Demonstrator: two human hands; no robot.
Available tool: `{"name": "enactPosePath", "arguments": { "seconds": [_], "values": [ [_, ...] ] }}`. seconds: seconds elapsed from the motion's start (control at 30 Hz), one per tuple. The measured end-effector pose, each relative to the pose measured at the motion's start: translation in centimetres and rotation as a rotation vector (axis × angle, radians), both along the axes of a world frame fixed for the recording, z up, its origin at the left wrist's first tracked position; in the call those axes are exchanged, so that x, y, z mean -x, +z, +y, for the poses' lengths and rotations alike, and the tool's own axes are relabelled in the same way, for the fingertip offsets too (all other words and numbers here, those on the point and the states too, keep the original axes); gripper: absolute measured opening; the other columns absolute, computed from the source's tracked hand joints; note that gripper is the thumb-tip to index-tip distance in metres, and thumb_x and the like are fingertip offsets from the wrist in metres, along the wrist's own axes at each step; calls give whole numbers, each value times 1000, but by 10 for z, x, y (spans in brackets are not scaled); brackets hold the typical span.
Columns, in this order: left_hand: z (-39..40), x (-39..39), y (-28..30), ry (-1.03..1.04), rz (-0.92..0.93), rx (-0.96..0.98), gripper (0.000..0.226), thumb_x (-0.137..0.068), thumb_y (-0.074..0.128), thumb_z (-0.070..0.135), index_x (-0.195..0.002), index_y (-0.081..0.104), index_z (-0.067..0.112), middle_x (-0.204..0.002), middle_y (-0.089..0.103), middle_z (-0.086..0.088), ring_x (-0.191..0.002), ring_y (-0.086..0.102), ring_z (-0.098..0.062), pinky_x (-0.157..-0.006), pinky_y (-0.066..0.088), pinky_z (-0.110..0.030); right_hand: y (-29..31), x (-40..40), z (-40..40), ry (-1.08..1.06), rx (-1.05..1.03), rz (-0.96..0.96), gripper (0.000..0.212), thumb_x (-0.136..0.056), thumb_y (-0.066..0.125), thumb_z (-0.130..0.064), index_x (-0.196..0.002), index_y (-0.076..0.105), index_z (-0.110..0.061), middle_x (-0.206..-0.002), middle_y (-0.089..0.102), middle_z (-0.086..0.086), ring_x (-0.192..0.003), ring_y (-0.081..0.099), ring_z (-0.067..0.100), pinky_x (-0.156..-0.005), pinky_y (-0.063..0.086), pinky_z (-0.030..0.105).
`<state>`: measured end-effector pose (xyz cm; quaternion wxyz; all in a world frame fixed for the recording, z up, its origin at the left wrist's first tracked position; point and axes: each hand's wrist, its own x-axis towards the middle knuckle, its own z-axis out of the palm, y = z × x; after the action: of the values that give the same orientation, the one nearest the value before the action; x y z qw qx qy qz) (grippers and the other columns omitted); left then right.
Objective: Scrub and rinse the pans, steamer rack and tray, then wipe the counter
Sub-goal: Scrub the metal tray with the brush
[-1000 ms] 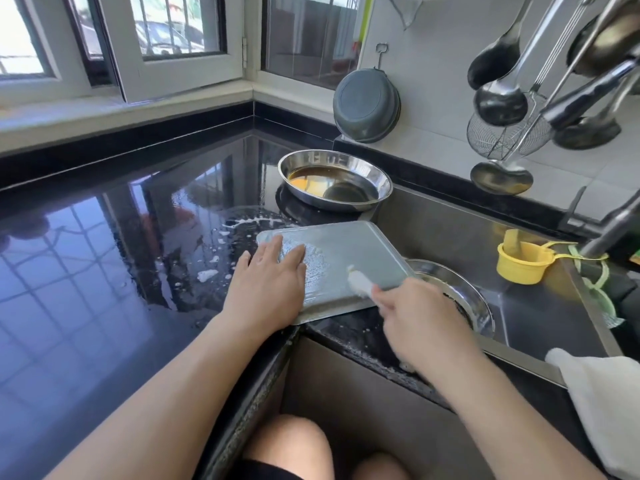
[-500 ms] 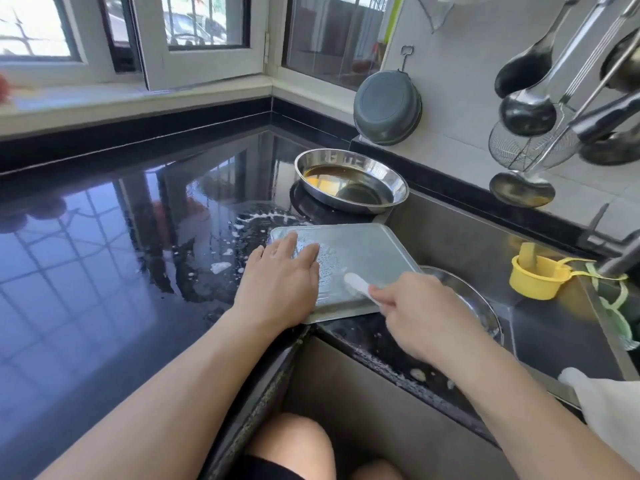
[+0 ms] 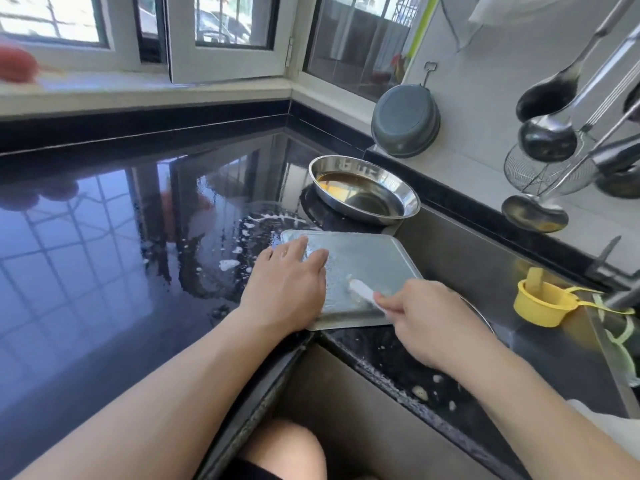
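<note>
Since a moment ago we are drawing the white brush [image 3: 362,292] toward the tray's near edge, our right hand [image 3: 426,322] gripping its handle. Our left hand [image 3: 287,282] is pressing flat, fingers spread, on the soapy tray [image 3: 370,258] lying on the black counter [image 3: 104,254]. Farther back, a steel pan [image 3: 363,190] is sitting beside the sink [image 3: 485,271].

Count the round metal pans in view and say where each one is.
2. One round pan sits on the counter behind the flat tray, holding brownish liquid. A second pan lies in the sink, mostly hidden by the right hand. More may be hidden.
</note>
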<state>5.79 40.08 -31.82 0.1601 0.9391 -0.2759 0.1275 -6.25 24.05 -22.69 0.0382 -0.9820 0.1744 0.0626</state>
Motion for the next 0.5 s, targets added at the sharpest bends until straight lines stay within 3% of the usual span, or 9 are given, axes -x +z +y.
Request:
{"name": "enactPosePath", "arguments": {
  "seconds": [0.1, 0.23, 0.37, 0.5],
  "values": [
    [1, -1, -2, -13, -20, -5, 38, -104, 36, 36, -135, 56, 26, -141, 53, -11, -121, 56, -35, -99, 43, -46, 7, -12, -18, -130, 56, -21, 39, -99, 51, -27, -132, 63, -44, -112, 64, 3, -88, 61, 29, -77, 53, 34],
    [-1, -1, -4, -7, -40, -8, 41, -100, 36, 37, -129, 61, 25, -137, 58, -13, -118, 61, -35, -97, 46, -47, -2, -6, 2, 49, -41, 26, 36, -102, 50, -33, -133, 61, -46, -97, 55, -5, -83, 54, 24, -72, 41, 29],
    [-1, -1, -4, -18, -46, -15, 43, -99, 32, 37, -130, 60, 26, -141, 57, -14, -119, 60, -35, -99, 47, -48, 6, -18, -10, -79, 9, 6, 42, -99, 49, -27, -136, 58, -48, -126, 61, 4, -104, 62, 32, -89, 53, 37],
    [-2, -1, -5, -3, -60, -16, 40, -99, 36, 37, -126, 63, 26, -138, 60, -13, -116, 63, -34, -96, 49, -48, -1, -11, 7, 83, -31, 26, 36, -102, 50, -34, -134, 59, -47, -106, 61, 0, -93, 60, 28, -83, 51, 34]
  ]
}}
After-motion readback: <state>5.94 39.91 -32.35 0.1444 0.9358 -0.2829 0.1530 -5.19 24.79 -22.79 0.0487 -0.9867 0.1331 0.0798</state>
